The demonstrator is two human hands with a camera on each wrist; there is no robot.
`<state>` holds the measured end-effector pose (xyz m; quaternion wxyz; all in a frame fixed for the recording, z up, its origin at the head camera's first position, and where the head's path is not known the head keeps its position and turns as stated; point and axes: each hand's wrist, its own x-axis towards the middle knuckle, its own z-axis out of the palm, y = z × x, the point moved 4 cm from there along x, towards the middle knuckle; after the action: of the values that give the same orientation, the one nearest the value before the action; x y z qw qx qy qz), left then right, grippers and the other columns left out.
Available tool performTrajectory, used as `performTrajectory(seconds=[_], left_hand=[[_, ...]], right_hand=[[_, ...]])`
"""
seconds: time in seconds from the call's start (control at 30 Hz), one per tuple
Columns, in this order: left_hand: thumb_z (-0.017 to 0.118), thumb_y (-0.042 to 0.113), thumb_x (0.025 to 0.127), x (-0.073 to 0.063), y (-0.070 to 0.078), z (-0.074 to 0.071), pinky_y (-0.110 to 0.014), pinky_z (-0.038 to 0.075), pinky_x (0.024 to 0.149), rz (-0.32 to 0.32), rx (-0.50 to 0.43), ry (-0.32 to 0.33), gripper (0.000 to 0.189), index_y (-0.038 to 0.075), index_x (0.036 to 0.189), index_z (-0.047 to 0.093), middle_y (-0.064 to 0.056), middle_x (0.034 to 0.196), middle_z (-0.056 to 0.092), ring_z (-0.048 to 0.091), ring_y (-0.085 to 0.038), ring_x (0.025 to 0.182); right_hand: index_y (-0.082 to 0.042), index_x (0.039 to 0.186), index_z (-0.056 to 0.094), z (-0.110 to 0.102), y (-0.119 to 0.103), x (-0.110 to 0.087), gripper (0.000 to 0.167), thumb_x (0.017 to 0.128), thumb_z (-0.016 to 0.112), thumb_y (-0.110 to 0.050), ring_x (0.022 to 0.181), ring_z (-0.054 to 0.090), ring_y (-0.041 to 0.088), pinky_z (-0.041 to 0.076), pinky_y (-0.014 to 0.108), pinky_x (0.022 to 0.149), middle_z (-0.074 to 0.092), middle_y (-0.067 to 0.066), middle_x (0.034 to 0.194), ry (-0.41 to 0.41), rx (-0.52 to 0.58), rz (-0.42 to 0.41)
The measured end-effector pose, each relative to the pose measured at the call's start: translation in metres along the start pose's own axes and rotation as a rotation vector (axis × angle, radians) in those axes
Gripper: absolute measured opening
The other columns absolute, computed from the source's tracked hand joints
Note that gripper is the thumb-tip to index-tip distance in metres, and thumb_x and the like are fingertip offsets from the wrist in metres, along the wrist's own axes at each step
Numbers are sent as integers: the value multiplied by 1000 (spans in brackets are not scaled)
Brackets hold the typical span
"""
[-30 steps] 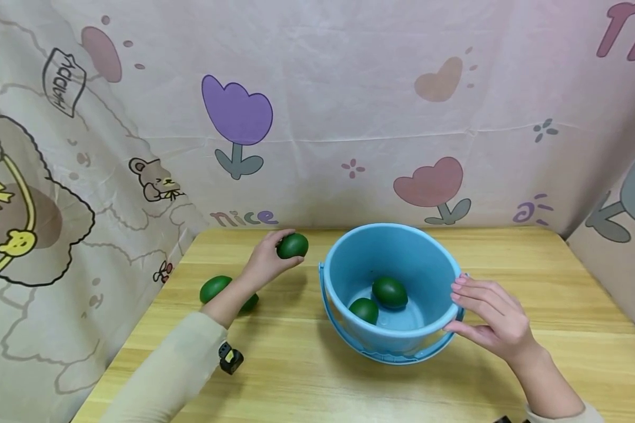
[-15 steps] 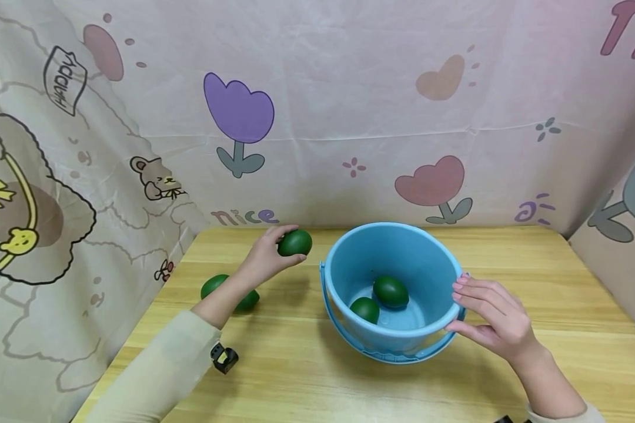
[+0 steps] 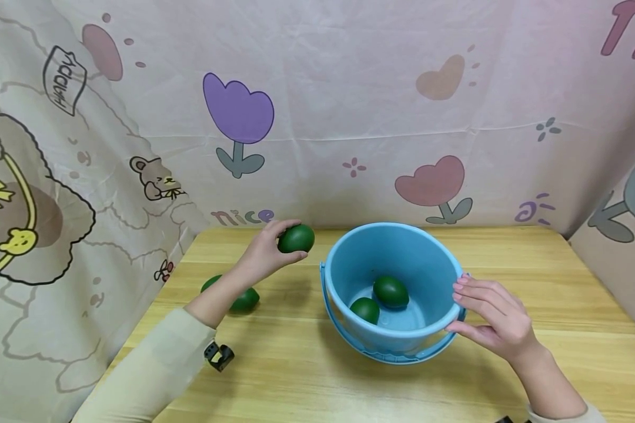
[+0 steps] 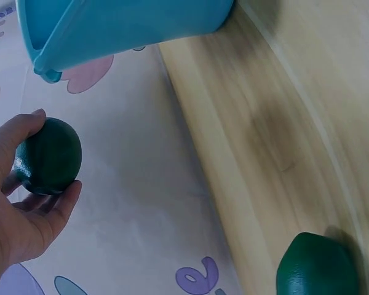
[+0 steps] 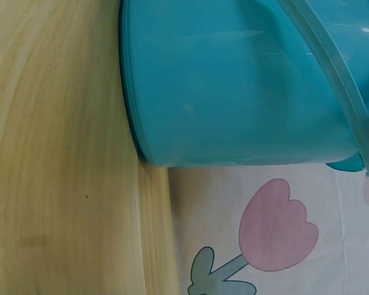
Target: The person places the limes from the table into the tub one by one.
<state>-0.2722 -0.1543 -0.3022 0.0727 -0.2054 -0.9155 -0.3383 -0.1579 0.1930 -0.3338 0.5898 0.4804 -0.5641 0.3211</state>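
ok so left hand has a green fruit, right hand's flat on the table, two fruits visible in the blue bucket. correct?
Not quite: the right hand touches the rim of the blue bucket, per the head view. Rest stands: left hand holds a green fruit, two fruits visible inside.

Is looking like a cloth-walled corner of some room, with printed cloth [image 3: 323,111], bearing tulips and bears, hanging behind and beside a wood-grain table [image 3: 291,376]. Is not revealing whether home or office.
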Motion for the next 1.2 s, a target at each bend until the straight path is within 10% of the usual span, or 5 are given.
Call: performTrajectory(seconds=[1.2], left_hand=[[79, 22, 78, -10, 56, -11, -37, 54, 80, 169, -54, -24, 64, 11, 134, 52, -9, 127, 52, 57, -25, 103]], right_hand=[[10, 70, 66, 1, -2, 0, 45, 78, 74, -33, 87, 69, 26, 50, 26, 90, 67, 22, 72, 14, 5, 4]])
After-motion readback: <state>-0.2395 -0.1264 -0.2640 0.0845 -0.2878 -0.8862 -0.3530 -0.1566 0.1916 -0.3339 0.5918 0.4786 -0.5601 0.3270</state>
